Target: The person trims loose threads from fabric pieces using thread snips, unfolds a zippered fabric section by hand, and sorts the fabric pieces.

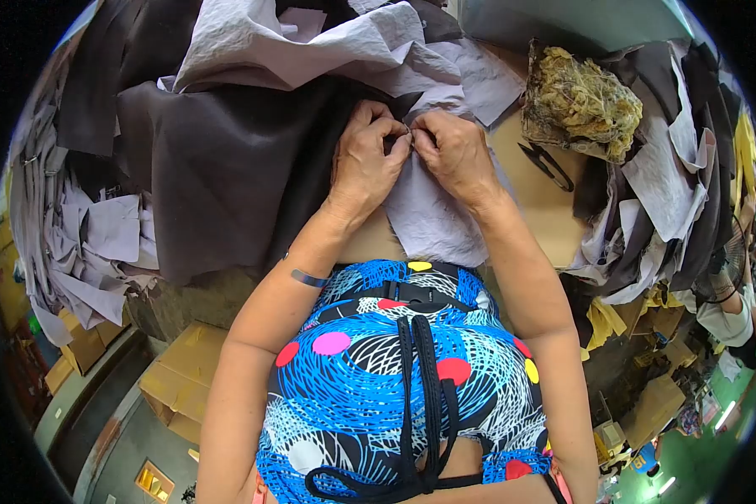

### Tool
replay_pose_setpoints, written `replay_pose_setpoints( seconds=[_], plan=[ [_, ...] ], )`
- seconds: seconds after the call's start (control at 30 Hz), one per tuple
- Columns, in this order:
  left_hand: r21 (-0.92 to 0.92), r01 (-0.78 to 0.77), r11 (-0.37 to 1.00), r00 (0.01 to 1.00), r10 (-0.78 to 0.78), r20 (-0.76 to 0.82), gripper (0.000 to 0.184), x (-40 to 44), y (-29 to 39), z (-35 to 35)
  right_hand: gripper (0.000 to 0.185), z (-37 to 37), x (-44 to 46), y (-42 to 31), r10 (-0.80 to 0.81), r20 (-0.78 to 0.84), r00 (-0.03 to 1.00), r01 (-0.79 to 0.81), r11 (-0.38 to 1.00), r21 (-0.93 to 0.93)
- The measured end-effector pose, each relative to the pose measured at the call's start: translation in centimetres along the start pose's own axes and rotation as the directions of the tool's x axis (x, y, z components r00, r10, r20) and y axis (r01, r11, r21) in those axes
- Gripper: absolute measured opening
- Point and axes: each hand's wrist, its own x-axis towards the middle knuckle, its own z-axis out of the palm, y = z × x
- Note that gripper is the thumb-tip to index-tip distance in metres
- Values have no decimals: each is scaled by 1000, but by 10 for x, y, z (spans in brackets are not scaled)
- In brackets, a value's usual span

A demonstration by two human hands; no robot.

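My left hand [371, 160] and my right hand [454, 153] meet fingertip to fingertip over the work surface, both closed in a pinch. What sits between the fingertips is tiny and mostly hidden; it may be a thread or an edge of material. Dark brown leather-like material [218, 176] hangs left of my left hand. Under and below my right hand lies a pale lilac-grey piece [433, 214], and a wrinkled lilac-grey sheet [302, 50] is heaped above both hands. A pair of black thread snips [548, 166] lies to the right of my right hand.
A yellowish stringy bundle in plastic [581, 101] stands at the upper right on the tan tabletop [542, 223]. Offcuts [659, 185] pile up on the right, and more scraps [101, 231] hang at left. A cardboard box [181, 378] is below left. Another person [731, 315] is at far right.
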Motion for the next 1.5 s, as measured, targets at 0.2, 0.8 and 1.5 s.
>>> replay_pose_setpoints(
  seconds=[0.2, 0.8, 1.5],
  plan=[
    [32, -17, 999, 1000, 17, 13, 11, 2, -6, 2, 10, -3, 3, -6, -18, 50, 999, 22, 995, -93],
    [-89, 61, 994, 996, -55, 69, 10, 8, -4, -3, 8, -6, 3, -4, -40, 5, 999, 40, 999, 1],
    [-147, 82, 986, 996, -76, 43, 9, 3, -3, 0, 24, -86, -76, 48, 89, -236, 968, -225, 723, -653]
  ],
)
